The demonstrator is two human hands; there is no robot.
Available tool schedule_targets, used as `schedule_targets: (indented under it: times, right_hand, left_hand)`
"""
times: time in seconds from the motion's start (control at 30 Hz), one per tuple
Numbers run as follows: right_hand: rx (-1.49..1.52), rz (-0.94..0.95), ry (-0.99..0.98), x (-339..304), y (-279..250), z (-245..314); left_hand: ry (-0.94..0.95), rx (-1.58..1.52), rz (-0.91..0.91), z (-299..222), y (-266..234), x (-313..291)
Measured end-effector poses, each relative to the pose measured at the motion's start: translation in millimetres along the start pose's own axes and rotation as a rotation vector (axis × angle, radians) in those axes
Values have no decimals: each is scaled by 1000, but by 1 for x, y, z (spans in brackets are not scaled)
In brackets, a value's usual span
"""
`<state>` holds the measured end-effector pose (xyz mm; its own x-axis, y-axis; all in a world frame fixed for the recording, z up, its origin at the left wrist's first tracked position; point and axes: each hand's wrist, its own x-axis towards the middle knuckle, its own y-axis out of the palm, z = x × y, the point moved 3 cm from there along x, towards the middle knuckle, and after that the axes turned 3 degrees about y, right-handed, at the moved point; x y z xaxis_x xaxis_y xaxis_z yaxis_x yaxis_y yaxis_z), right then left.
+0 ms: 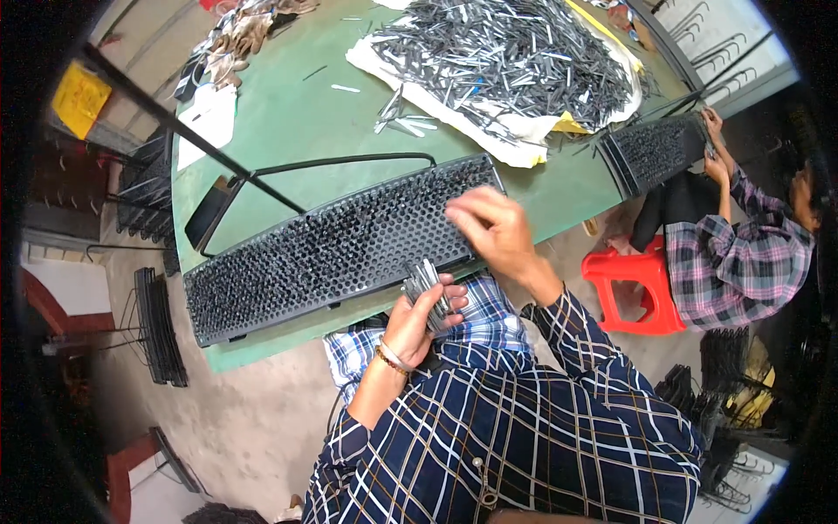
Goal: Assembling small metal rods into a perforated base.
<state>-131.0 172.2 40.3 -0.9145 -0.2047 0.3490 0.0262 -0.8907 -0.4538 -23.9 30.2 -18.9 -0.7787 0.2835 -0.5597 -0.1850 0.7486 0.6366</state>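
Observation:
A long black panel [393,229] full of round holes lies aslant along the near edge of the green table, with many of its left-hand holes looking filled. My left hand [415,327], a bracelet and a bangle on its wrist, is closed round a bundle of thin grey metal strips [423,281] just in front of the panel. Over the panel's right end, my right hand [494,225] has thumb and fingertips pinched together; whatever is between them is too small to make out. A black metal bar frame [349,161] adjoins the panel's far side.
A heap of similar strips [515,61] lies on a white sack [489,125] at the back, with loose strips [403,122] beside it. At right, a person in a plaid shirt [733,271] handles another perforated panel [650,153] near a red stool [624,284]. Gloves [236,44] lie far left.

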Motion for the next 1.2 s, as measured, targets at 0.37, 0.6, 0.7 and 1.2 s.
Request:
schedule_targets:
  times: [0.37,0.6,0.7,1.2]
  right_hand:
    - [269,407,404,-46,6,-1]
    - [468,368,504,-59,8,-23]
    - [537,336,616,-62,11,-24]
    - [580,446,711,-61,6,-16]
  left_hand:
    - [65,128,46,-1,13,-2]
    - [59,173,37,0,19,0]
    - [63,189,33,0,16,1]
    - [42,265,88,2,18,-2]
